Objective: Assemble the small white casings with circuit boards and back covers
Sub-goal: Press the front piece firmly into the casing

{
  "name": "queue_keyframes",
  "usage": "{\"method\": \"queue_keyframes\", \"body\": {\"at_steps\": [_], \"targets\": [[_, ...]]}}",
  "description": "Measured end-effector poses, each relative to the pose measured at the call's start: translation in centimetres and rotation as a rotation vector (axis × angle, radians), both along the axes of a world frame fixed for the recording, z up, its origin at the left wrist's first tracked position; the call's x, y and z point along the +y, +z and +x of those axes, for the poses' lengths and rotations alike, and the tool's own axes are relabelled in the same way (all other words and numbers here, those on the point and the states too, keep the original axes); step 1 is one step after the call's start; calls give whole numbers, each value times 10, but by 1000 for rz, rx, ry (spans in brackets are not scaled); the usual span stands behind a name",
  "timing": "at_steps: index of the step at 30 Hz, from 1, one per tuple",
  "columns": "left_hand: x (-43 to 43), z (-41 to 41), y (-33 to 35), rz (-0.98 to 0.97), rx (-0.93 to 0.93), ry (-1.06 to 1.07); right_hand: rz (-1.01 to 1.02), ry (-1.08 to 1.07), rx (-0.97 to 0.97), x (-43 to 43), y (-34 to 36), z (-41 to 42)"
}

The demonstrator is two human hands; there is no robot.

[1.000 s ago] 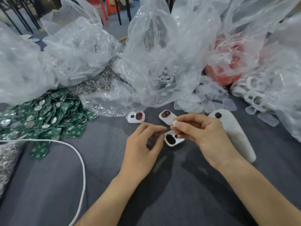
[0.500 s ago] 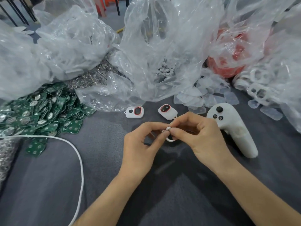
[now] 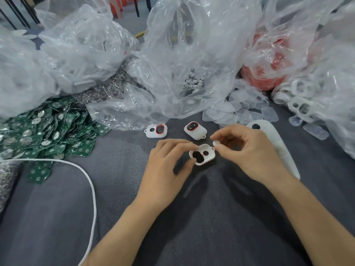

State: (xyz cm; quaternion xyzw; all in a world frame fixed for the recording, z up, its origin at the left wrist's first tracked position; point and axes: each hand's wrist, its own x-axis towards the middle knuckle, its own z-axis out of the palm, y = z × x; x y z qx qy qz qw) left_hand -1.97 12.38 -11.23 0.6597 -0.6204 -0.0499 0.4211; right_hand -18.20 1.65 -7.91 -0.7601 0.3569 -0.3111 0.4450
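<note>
White casing [image 3: 202, 154] is near the middle of the bench [image 3: 57, 217], pinched at its 9 o'clock end by the left hand [image 3: 165, 175]. At its 2 o'clock, the right hand [image 3: 247, 152] fingers [image 3: 222, 133] pinch a small white round piece [image 3: 216, 143].

A small workshop for hand assembly of electronics, seen from above a table [image 3: 57, 217] covered in grey cloth. Parts lie in bulk. A loose pile of green circuit boards [image 3: 48, 131] sits at the left, with a heap of small shiny metal parts [image 3: 107, 89] behind it. Translucent covers [image 3: 245, 114] spill out at the right, near loose white casings [image 3: 299, 106]. Large crumpled clear plastic bags [image 3: 192, 45] ring the work area, and one holds small white discs [image 3: 192, 83]. Two red-ringed casings [image 3: 156, 130] rest mid-table.
</note>
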Motion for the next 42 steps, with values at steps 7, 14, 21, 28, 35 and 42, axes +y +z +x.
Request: {"method": "queue_keyframes", "body": {"at_steps": [7, 14, 21, 28, 35, 42], "targets": [[-3, -1, -6, 226, -140, -71, -153, -18, 196, -7, -6, 2], [-5, 0, -11, 238, -145, -64, -156, 85, 241, -6, -14, 14], [-5, 0, -12, 215, -117, -56, -68, 76, 216, -9, -21, 14], [-5, -1, -11, 246, -105, -45, 54, 50, 183, -13, -20, 13], [-4, 0, -9, 261, -97, -43, -14, 42, 288, -10, -20, 19], [-4, 0, -9, 269, -102, -39, 18, 37, 319, -13, -15, 23]]}}
